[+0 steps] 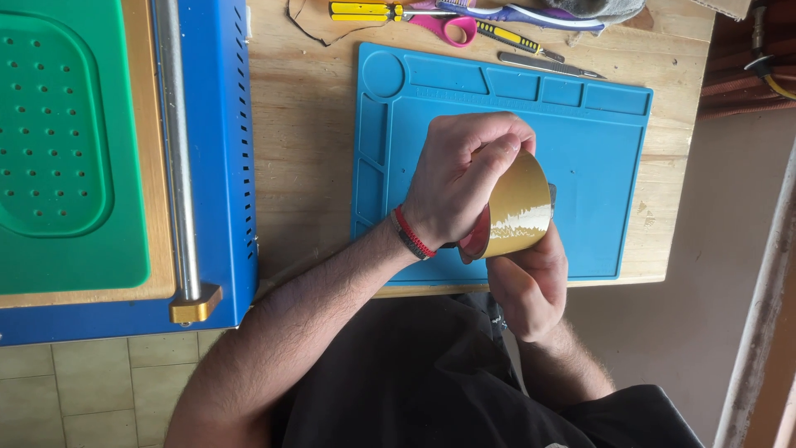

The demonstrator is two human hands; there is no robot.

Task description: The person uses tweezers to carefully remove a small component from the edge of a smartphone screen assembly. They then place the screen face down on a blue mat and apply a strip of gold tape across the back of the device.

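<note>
1. Left hand (460,178) sits over the top of a gold tape roll (518,214), fingers curled shut on its upper edge, thumb and fingertips pinched together at the rim as if working at the tape's end.
2. Right hand (531,282) cradles the roll from below, fingers wrapped round the lower side. Their tips are hidden behind the roll, but the hold looks closed and firm.
3. The roll is held in the air between both hands, above the middle of the blue silicone work mat (605,149), not touching it. A red inner core shows at the near end.
4. Handling judgement: the roll looks light and stiff enough to hold by its sides. The glossy gold face reflects light and is likely slick. The tape itself looks thin and would probably crease or tear if pulled hard. Best hold is round the outer band or through the core, leaving the free end clear.
5. A red and black wristband (412,235) is on the left wrist.
6. On the wooden table (307,149) beyond the mat: a yellow-handled screwdriver (365,11), pink-handled scissors (452,29), a slim metal tool (551,65).
7. Far left: a blue machine (224,124) with a green perforated pad (54,124) and a metal rod (176,149).
</note>
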